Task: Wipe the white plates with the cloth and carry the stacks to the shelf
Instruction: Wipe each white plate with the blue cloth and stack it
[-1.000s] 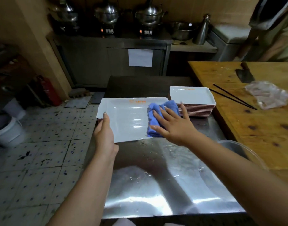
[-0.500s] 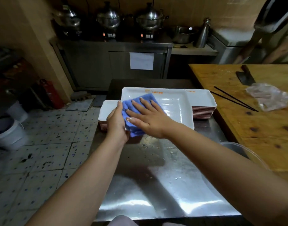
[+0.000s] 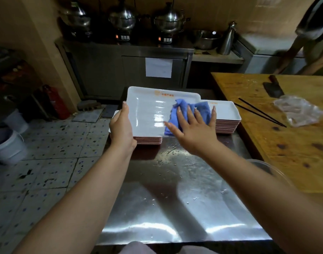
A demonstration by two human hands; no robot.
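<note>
Swept across since half a second back: blue cloth [image 3: 191, 114] now at the right end of the top plate [image 3: 148, 114], no longer at the left end beside the other hand.

Nearest, wet steel table [image 3: 175, 198] with scattered drops. Beyond it, left hand [image 3: 121, 128] gripping the plate's left edge, thumb on the rim, fingers under and out of sight; probably steadying the plate against the push of the wipe. Right hand [image 3: 193, 129] spread flat, fingers straight, pressing the cloth down on the plate, not clutching it. Plate held just above the left stack [image 3: 149, 140], tilted slightly and overlapping the second stack [image 3: 228, 123] at its right; whether resting on either, cannot tell. Both stacks close together at the table's far end, handy for lifting later. Wiping step in hand, carrying not yet begun; no shelf recognisable.

Off to the right, wooden board [image 3: 285, 143] with chopsticks [image 3: 261, 112], a cleaver [image 3: 273, 88] and a plastic bag [image 3: 298, 112]. Farthest, steel counter [image 3: 129, 50] with pots [image 3: 122, 19], and another person's arm [image 3: 301, 57] at top right.
</note>
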